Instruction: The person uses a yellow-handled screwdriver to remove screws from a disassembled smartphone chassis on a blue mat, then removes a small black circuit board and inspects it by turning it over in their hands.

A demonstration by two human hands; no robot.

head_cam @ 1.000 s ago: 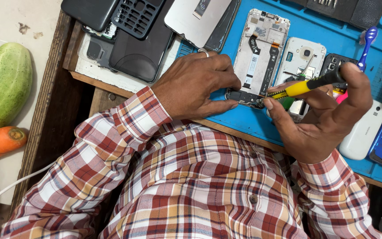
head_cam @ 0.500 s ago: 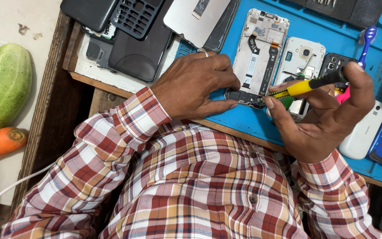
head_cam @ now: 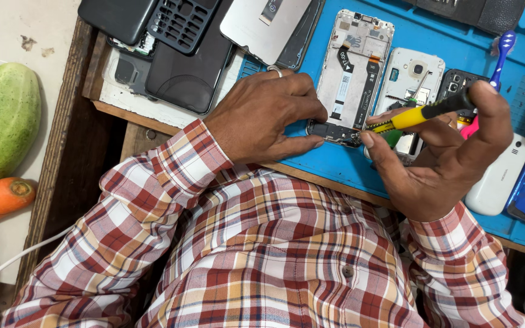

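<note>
— Left hand [head_cam: 262, 115]: pressed down on the bottom end of the opened phone [head_cam: 350, 73], fingertips pinching the dark small board there. Phone flat on the blue mat [head_cam: 329, 159], near the front edge of the bench.

— Right hand [head_cam: 439, 158]: wrapped around the yellow-handled screwdriver [head_cam: 417, 114], thumb and forefinger gripping the shaft, tip down at the phone's lower right corner, just beside the left fingertips.

— Best kept upright over the screw, probably; at a slant, likely to slip and chew the head.

— Agreed. Light downward pressure, slow turns from the fingertips, not the wrist. Left fingers firm enough to stop the frame sliding on the mat.

— Worth minding the ribbon cables in the middle of the phone; a slipped tip could nick one.

— Also crowded nearby: white phone back [head_cam: 413, 76] just to the right, blue toothbrush [head_cam: 502, 48] beyond, dark covers [head_cam: 183, 67] to the left. Screw itself too small to make out.
</note>
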